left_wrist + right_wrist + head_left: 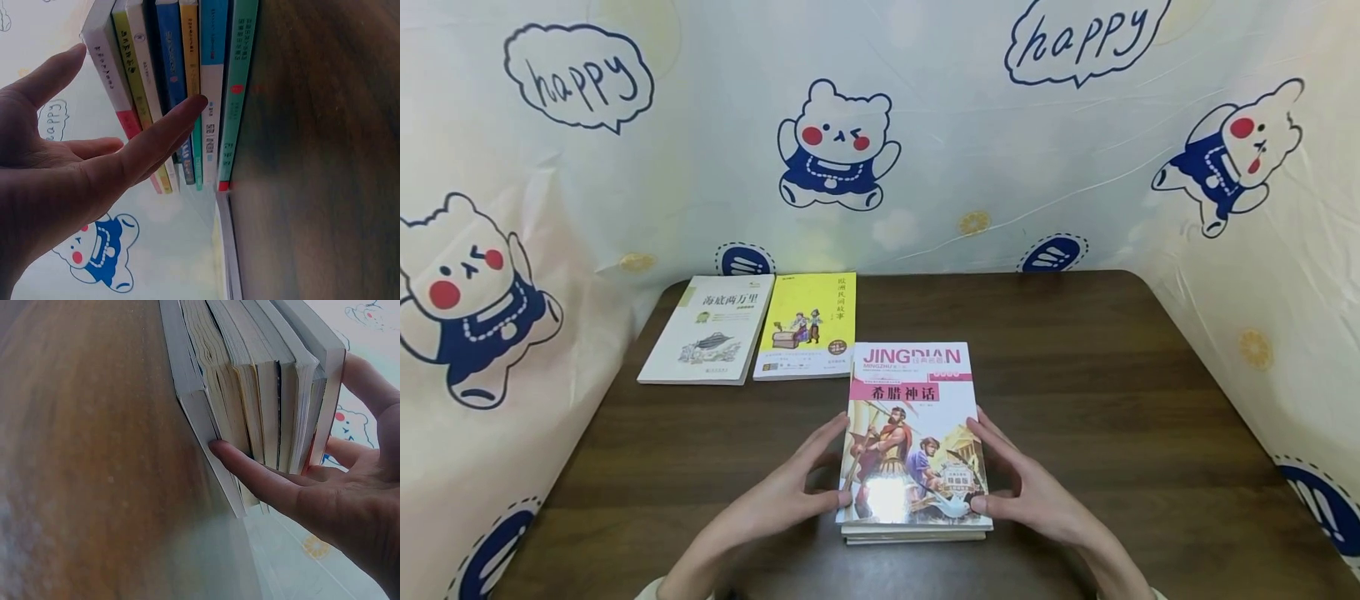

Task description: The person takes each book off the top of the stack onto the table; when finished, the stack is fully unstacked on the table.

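Observation:
A stack of several books stands near the table's front edge, topped by a white and pink book [925, 408] with two painted figures on its cover. At the stack's left side, my left hand [778, 498] touches it with fairly straight fingers, the thumb at the top book's edge. Its wrist view shows colourful spines, down to a green book [239, 100] at the bottom. My right hand [1047, 500] lies along the opposite side, fingers extended over the page edges [269, 406]. One fingertip reaches the bottom book [206, 425], while the thumb is by the top one.
Farther back on the left lie a white book [711, 329] and a yellow book [808, 325], side by side. The dark wooden table [1075, 358] ends at a printed curtain [955, 142] with bear drawings, which also runs along both sides.

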{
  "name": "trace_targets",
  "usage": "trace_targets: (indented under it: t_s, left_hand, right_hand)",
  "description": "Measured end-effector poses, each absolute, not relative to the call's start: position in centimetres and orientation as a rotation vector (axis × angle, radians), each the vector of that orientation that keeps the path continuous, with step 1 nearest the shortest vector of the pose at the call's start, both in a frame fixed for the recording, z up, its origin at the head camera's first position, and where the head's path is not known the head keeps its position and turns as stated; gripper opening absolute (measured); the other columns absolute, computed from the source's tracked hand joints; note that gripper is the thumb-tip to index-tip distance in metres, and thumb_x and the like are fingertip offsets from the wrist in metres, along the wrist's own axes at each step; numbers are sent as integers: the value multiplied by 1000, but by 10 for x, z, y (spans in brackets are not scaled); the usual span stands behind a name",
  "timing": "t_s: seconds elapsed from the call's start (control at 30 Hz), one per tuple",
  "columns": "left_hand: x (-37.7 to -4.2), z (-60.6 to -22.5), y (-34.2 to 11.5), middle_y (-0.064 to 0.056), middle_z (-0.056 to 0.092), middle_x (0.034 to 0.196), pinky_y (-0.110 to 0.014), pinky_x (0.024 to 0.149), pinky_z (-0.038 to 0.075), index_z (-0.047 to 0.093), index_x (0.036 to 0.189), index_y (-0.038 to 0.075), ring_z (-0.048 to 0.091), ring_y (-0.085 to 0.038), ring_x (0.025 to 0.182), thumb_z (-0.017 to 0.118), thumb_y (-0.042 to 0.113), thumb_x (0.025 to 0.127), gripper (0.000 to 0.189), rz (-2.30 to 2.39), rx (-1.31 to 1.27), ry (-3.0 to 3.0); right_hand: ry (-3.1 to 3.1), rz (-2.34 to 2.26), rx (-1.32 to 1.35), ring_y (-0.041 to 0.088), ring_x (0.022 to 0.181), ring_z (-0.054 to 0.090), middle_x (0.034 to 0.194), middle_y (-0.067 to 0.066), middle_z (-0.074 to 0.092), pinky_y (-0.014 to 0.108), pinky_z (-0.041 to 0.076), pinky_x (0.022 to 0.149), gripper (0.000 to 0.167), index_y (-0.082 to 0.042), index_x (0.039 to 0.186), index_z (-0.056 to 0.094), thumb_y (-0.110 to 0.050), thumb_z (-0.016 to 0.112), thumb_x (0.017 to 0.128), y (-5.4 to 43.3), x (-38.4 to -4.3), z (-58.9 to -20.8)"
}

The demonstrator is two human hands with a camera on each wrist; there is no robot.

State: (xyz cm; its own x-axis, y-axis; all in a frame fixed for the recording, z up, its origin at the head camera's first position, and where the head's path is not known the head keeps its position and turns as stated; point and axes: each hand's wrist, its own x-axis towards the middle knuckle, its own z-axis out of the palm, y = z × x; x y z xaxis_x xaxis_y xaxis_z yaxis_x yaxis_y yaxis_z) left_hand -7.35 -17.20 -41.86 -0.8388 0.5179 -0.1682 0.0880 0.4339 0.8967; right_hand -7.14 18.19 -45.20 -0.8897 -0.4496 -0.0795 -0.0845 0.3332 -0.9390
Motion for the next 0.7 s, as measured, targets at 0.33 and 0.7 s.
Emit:
trace_targets:
  t_s: [0.33, 0.7]
  left_hand:
    - [-74, -423, -165, -8, 4, 161, -48, 91, 50, 20, 154, 24, 31, -45, 134, 73, 29, 86, 87, 1405, 490, 2256]
    - [-72, -420, -161, -16, 13, 159, -36, 88, 53, 25, 153, 19, 38, -43, 130, 75, 26, 85, 85, 1431, 485, 2276]
  right_hand:
    - [2273, -1586, -478, 41, 144, 7, 162, -3, 8, 74, 24, 99, 84, -35, 151, 30, -23, 77, 81, 183, -72, -453]
    - [2185, -1695, -425, 48, 137, 24, 161, 3, 11, 54, 46, 94, 92, -33, 153, 25, -15, 78, 80, 178, -71, -453]
